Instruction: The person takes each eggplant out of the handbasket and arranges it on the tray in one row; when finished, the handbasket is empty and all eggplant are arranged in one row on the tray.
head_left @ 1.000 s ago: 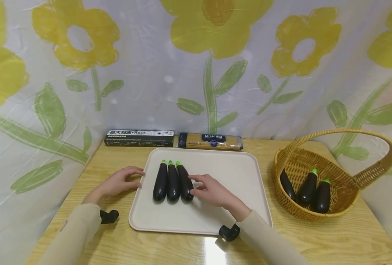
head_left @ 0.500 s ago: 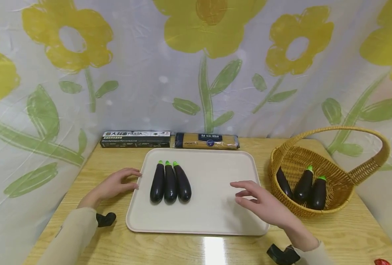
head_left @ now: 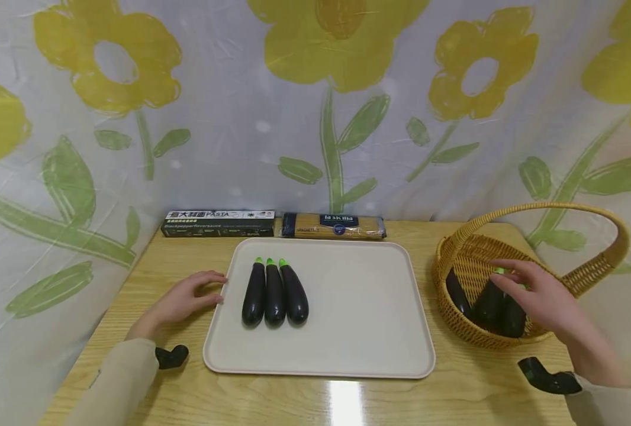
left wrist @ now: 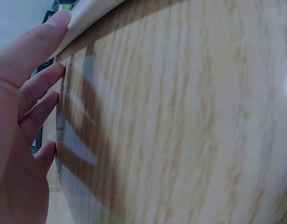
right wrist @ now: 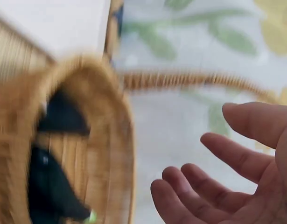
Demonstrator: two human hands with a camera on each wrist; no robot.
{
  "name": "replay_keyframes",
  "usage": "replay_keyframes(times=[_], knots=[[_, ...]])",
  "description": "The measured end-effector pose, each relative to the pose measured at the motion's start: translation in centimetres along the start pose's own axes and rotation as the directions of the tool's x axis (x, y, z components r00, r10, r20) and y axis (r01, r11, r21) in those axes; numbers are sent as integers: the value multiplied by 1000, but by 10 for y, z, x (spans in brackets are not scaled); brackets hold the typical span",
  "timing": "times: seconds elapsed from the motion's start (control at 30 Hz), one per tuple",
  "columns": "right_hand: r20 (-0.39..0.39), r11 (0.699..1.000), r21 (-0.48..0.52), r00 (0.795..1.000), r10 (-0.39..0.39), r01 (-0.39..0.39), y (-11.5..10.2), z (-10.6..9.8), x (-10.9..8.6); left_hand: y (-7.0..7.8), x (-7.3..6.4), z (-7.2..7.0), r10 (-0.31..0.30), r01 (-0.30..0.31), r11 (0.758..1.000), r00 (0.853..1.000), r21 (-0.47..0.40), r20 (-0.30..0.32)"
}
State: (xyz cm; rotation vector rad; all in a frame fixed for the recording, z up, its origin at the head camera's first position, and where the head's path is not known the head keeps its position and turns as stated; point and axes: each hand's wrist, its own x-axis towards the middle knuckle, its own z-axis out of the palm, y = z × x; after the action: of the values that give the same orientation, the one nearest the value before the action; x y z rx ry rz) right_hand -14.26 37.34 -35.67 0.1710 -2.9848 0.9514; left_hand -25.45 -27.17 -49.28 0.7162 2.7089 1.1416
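Note:
Three dark purple eggplants [head_left: 274, 296] with green stem ends lie side by side on the left half of a white tray [head_left: 358, 307]. At the tray's left edge, my left hand [head_left: 190, 297] has its fingertips right by the rim and holds nothing. On the right, my right hand [head_left: 541, 296] is over a wicker basket [head_left: 467, 331], fingers apart and nothing between them. Inside the basket lie three more eggplants [head_left: 488, 305], partly covered by the hand in the head view. In the right wrist view, the right hand [right wrist: 227, 177] shows relaxed, spread fingers beside the basket.
Behind the tray stand a black-and-white pasta box [head_left: 218, 223] and a packet of spaghetti [head_left: 333, 226]. The basket's tall arched handle [head_left: 539, 206] rises over its opening. A flower-printed curtain [head_left: 214, 118] closes off the back of the wooden table [head_left: 273, 402].
My right hand has left the rightmost eggplant on the tray and moved right, across to the basket. My left hand stays at the tray's left edge.

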Motion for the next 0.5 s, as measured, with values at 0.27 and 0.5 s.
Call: replay_keyframes(times=[0.27, 0.5], knots=[[113, 986, -5, 980, 166, -167, 45, -27, 18, 3, -2, -2, -3, 3, 1000, 1000, 3, 14], [173, 970, 34, 957, 231, -240, 67, -30, 34, 4, 0, -3, 4, -5, 1000, 1000, 17, 23]])
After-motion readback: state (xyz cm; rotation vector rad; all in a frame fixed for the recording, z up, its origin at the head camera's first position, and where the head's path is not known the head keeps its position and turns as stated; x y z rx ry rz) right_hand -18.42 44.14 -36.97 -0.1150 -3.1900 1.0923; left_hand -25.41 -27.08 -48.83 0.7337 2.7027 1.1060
